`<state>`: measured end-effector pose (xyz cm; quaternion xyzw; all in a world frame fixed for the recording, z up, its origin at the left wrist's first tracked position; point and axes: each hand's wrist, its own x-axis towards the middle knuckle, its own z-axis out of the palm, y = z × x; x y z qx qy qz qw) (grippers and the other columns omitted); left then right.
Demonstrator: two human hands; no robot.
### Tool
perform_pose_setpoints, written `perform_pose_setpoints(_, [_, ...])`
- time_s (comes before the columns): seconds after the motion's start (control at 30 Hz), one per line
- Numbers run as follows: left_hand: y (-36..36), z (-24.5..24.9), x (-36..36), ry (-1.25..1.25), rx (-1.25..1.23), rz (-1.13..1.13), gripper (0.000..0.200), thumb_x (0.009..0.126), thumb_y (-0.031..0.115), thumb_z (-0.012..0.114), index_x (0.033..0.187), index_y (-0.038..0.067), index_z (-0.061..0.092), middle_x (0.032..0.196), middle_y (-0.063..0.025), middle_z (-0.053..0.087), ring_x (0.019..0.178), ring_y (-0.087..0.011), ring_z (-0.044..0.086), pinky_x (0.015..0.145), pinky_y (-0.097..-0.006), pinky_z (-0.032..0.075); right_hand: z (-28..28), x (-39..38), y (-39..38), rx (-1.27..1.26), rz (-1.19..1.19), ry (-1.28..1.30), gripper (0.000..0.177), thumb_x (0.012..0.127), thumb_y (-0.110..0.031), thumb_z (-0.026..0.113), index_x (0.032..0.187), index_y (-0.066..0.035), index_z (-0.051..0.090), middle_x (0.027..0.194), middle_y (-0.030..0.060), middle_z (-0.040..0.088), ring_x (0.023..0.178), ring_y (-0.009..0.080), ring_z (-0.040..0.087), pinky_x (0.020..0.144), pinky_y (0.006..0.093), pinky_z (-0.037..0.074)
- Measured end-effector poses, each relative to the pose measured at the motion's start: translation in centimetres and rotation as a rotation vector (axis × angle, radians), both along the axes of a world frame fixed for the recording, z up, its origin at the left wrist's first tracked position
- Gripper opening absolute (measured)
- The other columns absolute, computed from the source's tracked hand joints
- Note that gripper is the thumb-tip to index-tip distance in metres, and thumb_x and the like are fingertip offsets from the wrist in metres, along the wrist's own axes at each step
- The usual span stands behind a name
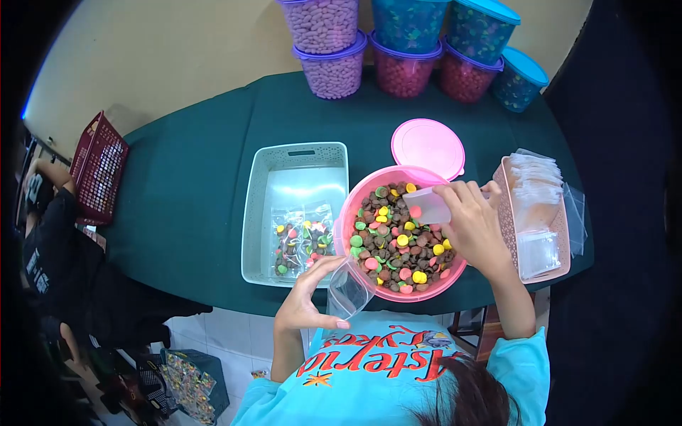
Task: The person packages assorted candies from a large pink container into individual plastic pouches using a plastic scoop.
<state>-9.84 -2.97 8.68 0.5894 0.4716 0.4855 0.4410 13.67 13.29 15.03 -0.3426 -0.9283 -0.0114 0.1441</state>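
Observation:
My left hand (305,295) pinches an open clear plastic bag (350,290) at the near left rim of a pink tub (346,227). The tub holds brown, yellow, green and pink candies (398,245). Over the tub's right side, my right hand (472,216) grips a translucent scoop (428,206), whose end reaches down to the candies; its contents cannot be made out. Left of the tub stands a pale green basket (253,213) with filled clear packets (302,245) at its near end.
A pink lid (428,148) lies behind the tub. At the right, a pink basket (506,213) holds clear bags (536,192). Stacked lidded tubs (405,71) line the back. A red basket (99,170) and another person (60,241) are at the left.

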Motion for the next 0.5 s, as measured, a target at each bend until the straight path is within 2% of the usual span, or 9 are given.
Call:
perform_pose_setpoints(0.13, [0.1, -0.1, -0.2, -0.026, -0.028, -0.03, 0.091, 0.043, 0.031, 0.082, 0.119, -0.002, 0.045, 0.116, -0.0158, 0.048, 0.11, -0.0256, 0.044, 0.095, -0.0348, 0.03, -1.0, -0.8, -0.3, 0.312, -0.157, -0.11, 0.049, 0.058, -0.008, 0.065, 0.104, -0.01, 0.051, 0.096, 0.0046, 0.052, 0.09, 0.0155, 0.047, 0.083, 0.037, 0.022])
perform_pose_setpoints(0.27, [0.1, -0.5, -0.4, -0.01, -0.012, -0.046, 0.092, 0.043, 0.032, 0.081, 0.119, -0.002, 0.045, 0.116, -0.0157, 0.048, 0.111, -0.0261, 0.044, 0.095, -0.0353, 0.03, -2.6, -1.5, 0.2, 0.332, -0.188, -0.16, 0.047, 0.056, -0.003, 0.062, 0.102, -0.011, 0.052, 0.096, 0.0038, 0.052, 0.089, 0.0145, 0.047, 0.082, 0.0354, 0.021])
perform_pose_setpoints(0.33, [0.1, -0.5, -0.4, -0.007, -0.005, -0.051, 0.092, 0.043, 0.033, 0.081, 0.12, -0.002, 0.044, 0.117, -0.0158, 0.048, 0.111, -0.0268, 0.044, 0.095, -0.0357, 0.031, -3.4, -1.6, 0.6, 0.397, -0.147, -0.144, 0.044, 0.058, -0.003, 0.06, 0.1, -0.011, 0.053, 0.096, 0.0037, 0.052, 0.09, 0.015, 0.047, 0.082, 0.0354, 0.021])
perform_pose_setpoints(0.5, [0.1, -0.1, -0.3, 0.043, 0.046, -0.061, 0.091, 0.045, 0.034, 0.08, 0.121, -0.002, 0.044, 0.118, -0.0162, 0.047, 0.112, -0.0273, 0.044, 0.095, -0.0361, 0.031, -4.0, -2.3, 1.2, 0.356, -0.038, -0.065, 0.043, 0.06, -0.006, 0.061, 0.102, -0.011, 0.053, 0.096, 0.0036, 0.053, 0.091, 0.0157, 0.047, 0.083, 0.0357, 0.021])
